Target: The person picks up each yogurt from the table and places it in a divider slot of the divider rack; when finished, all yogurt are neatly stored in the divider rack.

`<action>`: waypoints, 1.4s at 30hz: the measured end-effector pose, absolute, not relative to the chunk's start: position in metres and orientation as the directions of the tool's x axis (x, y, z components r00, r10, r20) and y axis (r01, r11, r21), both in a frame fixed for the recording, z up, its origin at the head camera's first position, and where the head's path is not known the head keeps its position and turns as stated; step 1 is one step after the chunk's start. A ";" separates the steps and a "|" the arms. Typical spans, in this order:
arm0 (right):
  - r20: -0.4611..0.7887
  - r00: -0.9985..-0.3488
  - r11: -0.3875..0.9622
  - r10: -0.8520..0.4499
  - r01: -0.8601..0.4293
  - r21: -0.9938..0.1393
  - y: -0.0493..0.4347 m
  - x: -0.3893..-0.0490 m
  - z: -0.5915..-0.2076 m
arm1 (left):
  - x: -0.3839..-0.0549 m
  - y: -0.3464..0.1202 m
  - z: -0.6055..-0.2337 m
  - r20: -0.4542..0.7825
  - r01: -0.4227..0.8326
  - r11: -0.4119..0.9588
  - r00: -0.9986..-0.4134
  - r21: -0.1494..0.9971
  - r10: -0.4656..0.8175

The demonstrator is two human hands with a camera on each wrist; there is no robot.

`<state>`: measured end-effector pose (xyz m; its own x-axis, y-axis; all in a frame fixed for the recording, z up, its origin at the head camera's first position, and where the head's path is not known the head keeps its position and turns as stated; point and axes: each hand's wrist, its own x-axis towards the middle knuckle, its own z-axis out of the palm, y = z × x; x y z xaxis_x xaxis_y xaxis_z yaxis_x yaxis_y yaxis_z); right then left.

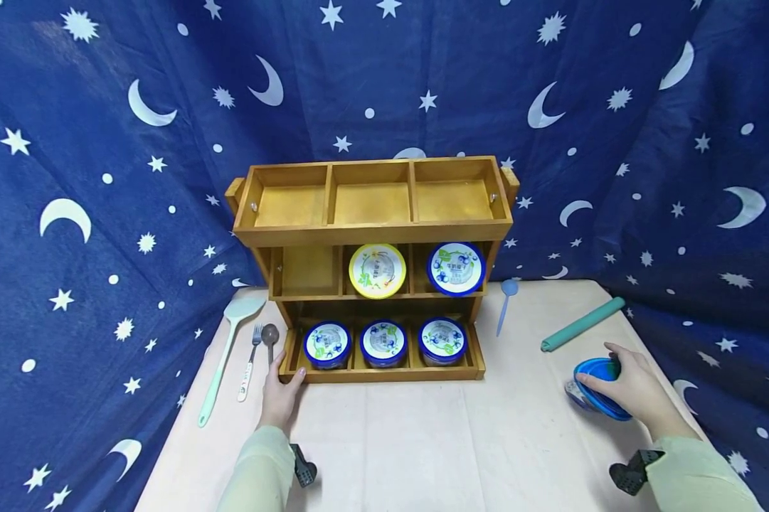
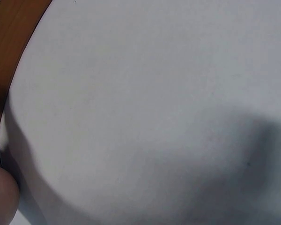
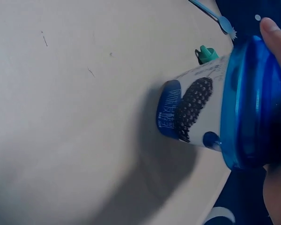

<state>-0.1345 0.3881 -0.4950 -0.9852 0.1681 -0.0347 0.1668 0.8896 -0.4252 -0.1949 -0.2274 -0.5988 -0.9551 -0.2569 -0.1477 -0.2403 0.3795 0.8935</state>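
At the right side of the table my right hand (image 1: 637, 387) grips a plastic tub (image 1: 579, 395) by its translucent blue lid. The tub is tilted; in the right wrist view its white side (image 3: 196, 105) shows a dark berry picture. My left hand (image 1: 280, 398) holds the front left corner of a three-tier wooden rack (image 1: 384, 378), thumb at the front edge and fingers along the side. Three blue-rimmed tubs (image 1: 384, 341) stand in the bottom tier. On the middle tier are a yellow-rimmed tub (image 1: 377, 271) and a blue-rimmed tub (image 1: 457, 269).
Left of the rack lie a pale green spatula (image 1: 220, 370), a fork (image 1: 250, 366) and a dark spoon (image 1: 269, 336). To its right are a small blue spoon (image 1: 507, 299) and a green rolled stick (image 1: 582, 325). A blue star-patterned curtain (image 1: 371, 85) hangs behind.
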 end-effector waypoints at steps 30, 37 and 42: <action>0.140 -0.988 0.890 -0.067 -0.123 -0.440 0.351 -0.151 -0.464 | -0.195 -0.228 -0.598 -0.168 -0.263 0.363 -0.947 0.894 -0.273; 0.233 -0.968 0.877 -0.094 -0.192 -0.440 0.337 -0.154 -0.457 | -0.195 -0.226 -0.597 -0.165 -0.257 0.358 -0.949 0.897 -0.268; 0.291 -0.949 0.855 -0.124 -0.251 -0.454 0.328 -0.158 -0.453 | -0.196 -0.227 -0.598 -0.158 -0.250 0.361 -0.951 0.899 -0.267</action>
